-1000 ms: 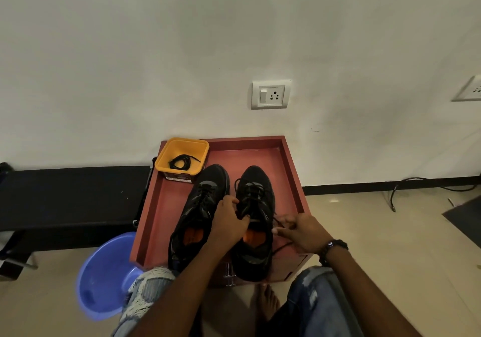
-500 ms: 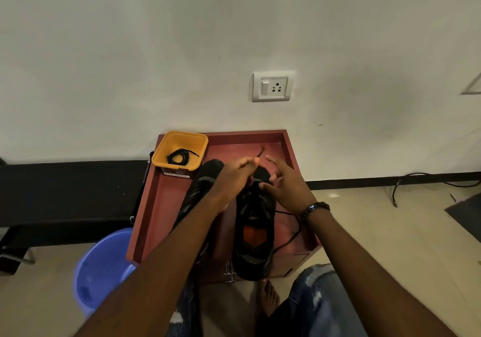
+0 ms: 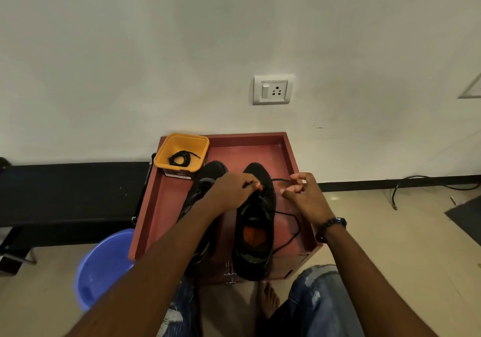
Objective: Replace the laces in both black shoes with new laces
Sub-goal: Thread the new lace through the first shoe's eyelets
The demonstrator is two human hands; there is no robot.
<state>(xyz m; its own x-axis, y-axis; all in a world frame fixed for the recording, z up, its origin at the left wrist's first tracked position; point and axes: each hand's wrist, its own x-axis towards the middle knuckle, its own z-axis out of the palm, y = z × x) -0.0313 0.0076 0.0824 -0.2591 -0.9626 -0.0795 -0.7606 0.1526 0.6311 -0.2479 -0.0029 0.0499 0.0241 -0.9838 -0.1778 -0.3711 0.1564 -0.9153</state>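
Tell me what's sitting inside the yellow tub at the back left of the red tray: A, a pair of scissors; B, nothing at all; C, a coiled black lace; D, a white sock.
C: a coiled black lace lies on the bottom of the yellow tub, which stands in the back left corner of the red tray just beyond the toe of the left-hand black shoe.

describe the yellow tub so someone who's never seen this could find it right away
Below the wall socket stands a red tray holding two black shoes. The yellow tub sits in its far left corner, the only yellow thing there, with a coiled black lace inside.
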